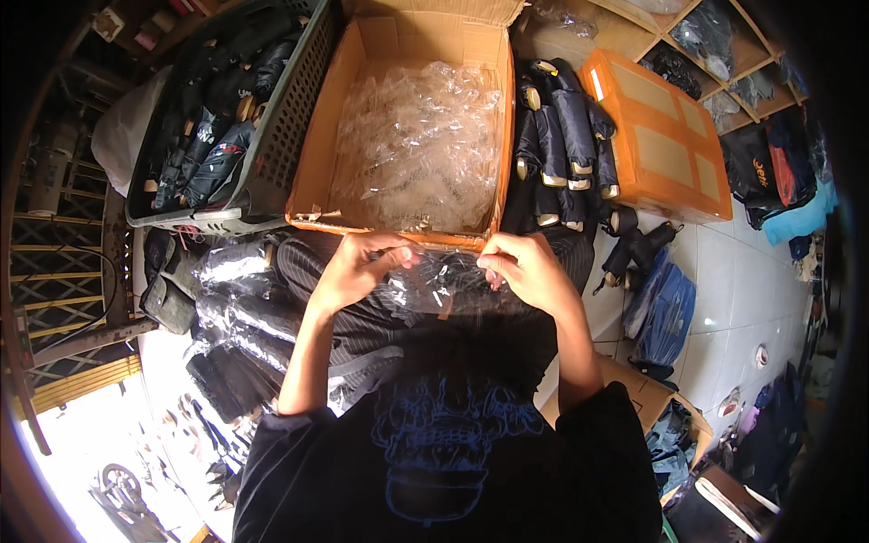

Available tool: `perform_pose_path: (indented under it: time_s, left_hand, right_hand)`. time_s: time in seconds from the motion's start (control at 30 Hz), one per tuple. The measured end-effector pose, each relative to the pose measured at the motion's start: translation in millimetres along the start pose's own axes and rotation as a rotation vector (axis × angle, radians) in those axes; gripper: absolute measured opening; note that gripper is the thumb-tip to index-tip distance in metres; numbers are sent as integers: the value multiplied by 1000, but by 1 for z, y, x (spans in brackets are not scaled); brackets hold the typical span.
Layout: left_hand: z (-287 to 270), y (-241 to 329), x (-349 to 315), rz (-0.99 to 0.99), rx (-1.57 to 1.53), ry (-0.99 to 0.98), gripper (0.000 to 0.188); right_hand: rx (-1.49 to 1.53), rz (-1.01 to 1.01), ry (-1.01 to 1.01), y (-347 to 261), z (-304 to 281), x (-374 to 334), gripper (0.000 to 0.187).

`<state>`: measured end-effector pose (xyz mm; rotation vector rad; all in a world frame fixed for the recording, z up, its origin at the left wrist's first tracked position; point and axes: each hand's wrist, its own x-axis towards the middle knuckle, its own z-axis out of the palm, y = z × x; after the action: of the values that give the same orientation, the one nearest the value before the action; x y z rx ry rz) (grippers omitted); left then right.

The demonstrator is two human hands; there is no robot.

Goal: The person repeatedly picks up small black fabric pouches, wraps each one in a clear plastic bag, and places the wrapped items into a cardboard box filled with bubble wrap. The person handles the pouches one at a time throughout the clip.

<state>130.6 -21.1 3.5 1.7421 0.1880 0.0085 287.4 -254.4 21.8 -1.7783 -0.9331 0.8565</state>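
Observation:
My left hand [360, 270] and my right hand [529, 271] are raised over my lap, just in front of an open cardboard box [315, 167]. Between them stretches a clear plastic bag [444, 294], with the fingers of each hand pinching one side of its upper edge. Dark striped cloth on my legs shows through the film. A loose heap of crinkled clear plastic bags [421, 136] lies inside the box. To its right, black folded umbrellas [566, 127] with pale handle ends are stacked in rows.
A dark perforated crate [276, 145] at the left holds more folded umbrellas. Plastic-wrapped dark bundles [235, 308] lie beside my left leg. At the right are an orange-taped carton [661, 136], a blue wrapped bundle [661, 312] on the tiles, and wooden shelves [643, 32] behind.

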Motion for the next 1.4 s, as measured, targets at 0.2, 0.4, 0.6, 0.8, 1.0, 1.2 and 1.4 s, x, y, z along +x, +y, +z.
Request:
perform_pose_path:
  time_s: [0.2, 0.4, 0.6, 0.8, 1.0, 1.2, 1.4]
  left_hand:
    - [17, -3, -6, -65, -390, 246, 38]
    - [29, -9, -20, -163, -516, 347, 42]
    - [29, -24, -11, -105, -526, 611, 20]
    - [23, -17, -6, -44, -360, 512, 17]
    - [39, -1, 7, -41, -47, 364, 16]
    - [58, 8, 14, -52, -301, 504, 24]
    - [70, -9, 3, -184, -322, 435, 16]
  right_hand:
    - [167, 179, 130, 2, 7, -3, 18]
    - [227, 207, 362, 13, 22, -4, 17]
    - [381, 171, 262, 23, 31, -8, 19]
    - [347, 59, 72, 36, 28, -8, 17]
    - [500, -4, 69, 15, 29, 17, 17]
    - [573, 66, 402, 9, 46, 26, 17]
    - [698, 101, 527, 4, 54, 29, 21]
